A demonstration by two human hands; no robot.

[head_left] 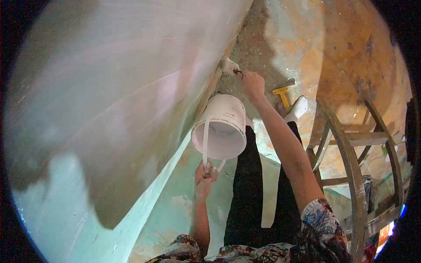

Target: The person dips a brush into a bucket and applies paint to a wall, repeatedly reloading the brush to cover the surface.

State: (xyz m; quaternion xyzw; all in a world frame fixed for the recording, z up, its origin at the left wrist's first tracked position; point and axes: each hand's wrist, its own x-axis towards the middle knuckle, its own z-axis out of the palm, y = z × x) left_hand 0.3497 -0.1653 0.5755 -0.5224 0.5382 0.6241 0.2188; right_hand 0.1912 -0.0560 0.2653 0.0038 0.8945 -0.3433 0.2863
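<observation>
My left hand (205,176) is closed around the white handle (205,144) of a white bucket (224,109). The bucket is tilted with its mouth toward me, showing a pale inside, and stands close to the wall. Out ahead, my right hand (253,85) grips what looks like a paint roller, with a white head (229,66) and a dark wire-like part near my fingers. That head is right at the foot of the wall (131,87), just beyond the bucket. My fingers hide its grip.
A yellow-handled scraper (283,93) lies on the stained floor (294,48) near my white-covered foot (299,108). To the right stands a wooden ladder (346,162). The wall on the left has a whitish coated area above bare greenish patches.
</observation>
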